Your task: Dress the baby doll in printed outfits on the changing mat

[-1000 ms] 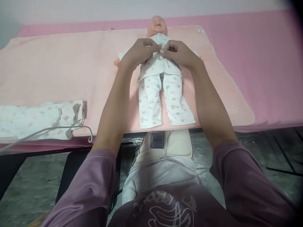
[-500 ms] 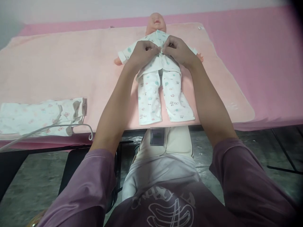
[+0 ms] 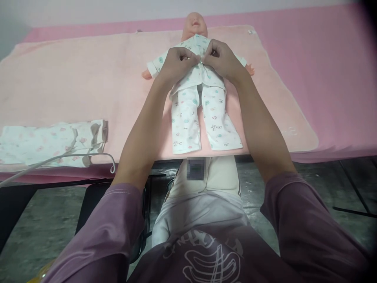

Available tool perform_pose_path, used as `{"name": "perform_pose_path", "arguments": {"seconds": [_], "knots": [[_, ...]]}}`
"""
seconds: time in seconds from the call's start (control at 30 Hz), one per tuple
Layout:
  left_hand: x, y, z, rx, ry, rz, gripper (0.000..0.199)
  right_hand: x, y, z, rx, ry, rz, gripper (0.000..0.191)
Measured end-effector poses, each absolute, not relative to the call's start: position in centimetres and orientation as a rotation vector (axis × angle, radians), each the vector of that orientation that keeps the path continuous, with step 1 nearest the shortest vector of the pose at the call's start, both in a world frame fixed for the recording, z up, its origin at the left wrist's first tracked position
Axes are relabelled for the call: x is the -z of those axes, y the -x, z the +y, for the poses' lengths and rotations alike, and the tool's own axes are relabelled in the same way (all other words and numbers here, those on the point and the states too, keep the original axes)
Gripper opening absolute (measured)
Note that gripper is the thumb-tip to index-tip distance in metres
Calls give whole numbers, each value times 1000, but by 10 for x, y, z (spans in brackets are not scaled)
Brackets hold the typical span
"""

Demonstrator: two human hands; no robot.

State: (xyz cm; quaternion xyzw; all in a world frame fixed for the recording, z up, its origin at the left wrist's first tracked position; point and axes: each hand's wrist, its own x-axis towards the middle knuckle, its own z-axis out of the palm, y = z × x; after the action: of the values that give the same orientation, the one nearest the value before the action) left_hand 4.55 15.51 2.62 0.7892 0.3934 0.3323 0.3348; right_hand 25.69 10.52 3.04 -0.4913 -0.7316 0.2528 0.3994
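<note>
A baby doll lies on its back, head away from me, in a white patterned shirt and matching trousers. Both of my hands meet over the middle of the shirt's front. My left hand pinches the front edge of the shirt between thumb and fingers. Facing it, my right hand pinches the shirt front too, the fingertips nearly touching. Whatever fastener lies between the fingertips is mostly hidden. The doll's arms stretch out to both sides, past my wrists.
The doll rests on a peach blanket over a pink sheet. Folded patterned cloths lie at the near left edge, with a white curved rod in front. Black chair parts stand below the left edge.
My hands stay at the shirt front and their fingertips have shifted slightly, covering the small pale spot between them. The whole view has moved a little.
</note>
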Motion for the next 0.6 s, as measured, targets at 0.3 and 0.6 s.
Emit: {"name": "perform_pose_path", "arguments": {"seconds": [0.3,0.6], "knots": [[-25,-45,155,-915,-1956,1022,57,-37,-246,99,-590,1390,-1691,42],[-29,-43,149,-914,-1938,1027,62,-38,-241,95,-496,1421,-1676,34]]}}
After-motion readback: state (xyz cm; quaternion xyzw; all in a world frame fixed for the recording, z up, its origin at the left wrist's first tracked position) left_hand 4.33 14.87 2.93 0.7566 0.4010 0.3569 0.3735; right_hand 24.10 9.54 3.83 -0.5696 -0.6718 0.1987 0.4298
